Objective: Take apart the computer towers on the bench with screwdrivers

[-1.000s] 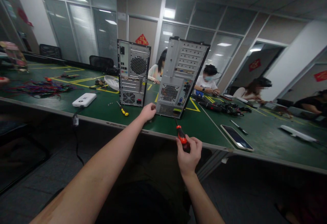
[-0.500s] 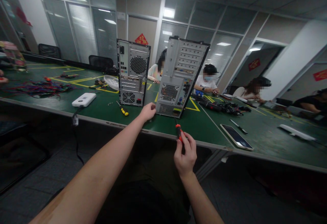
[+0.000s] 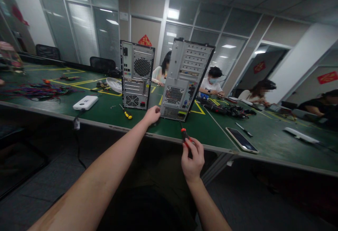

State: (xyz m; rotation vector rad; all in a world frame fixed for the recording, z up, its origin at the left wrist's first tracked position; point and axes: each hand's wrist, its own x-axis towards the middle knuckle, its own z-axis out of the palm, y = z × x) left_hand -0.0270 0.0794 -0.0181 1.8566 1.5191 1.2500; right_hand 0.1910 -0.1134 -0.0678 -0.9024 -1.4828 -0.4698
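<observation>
A grey computer case (image 3: 173, 74) stands on the green table with its back panel facing me, leaning to the right in the tilted view. My left hand (image 3: 153, 115) is closed at its lower left edge, fingertips against the metal. In my right hand (image 3: 194, 159) is a red and black screwdriver (image 3: 184, 135), held by the handle. Its shaft points up to the bottom edge of the case; whether the tip touches a screw cannot be seen. Left of my left hand stands a second, narrower computer case (image 3: 136, 90), with a yellow and black screwdriver (image 3: 128, 114) in front of it.
A white power bank (image 3: 86, 102) with a cable lies left, near tangled coloured wires (image 3: 39, 91). To the right are a phone (image 3: 241, 139), a pen-like tool (image 3: 244, 129) and black cables (image 3: 232, 111). A white basket (image 3: 114, 84) sits behind the narrower case. Several people sit across the table.
The view has shifted slightly. My right hand has turned a little around the screwdriver handle. My left hand and both cases stay in place.
</observation>
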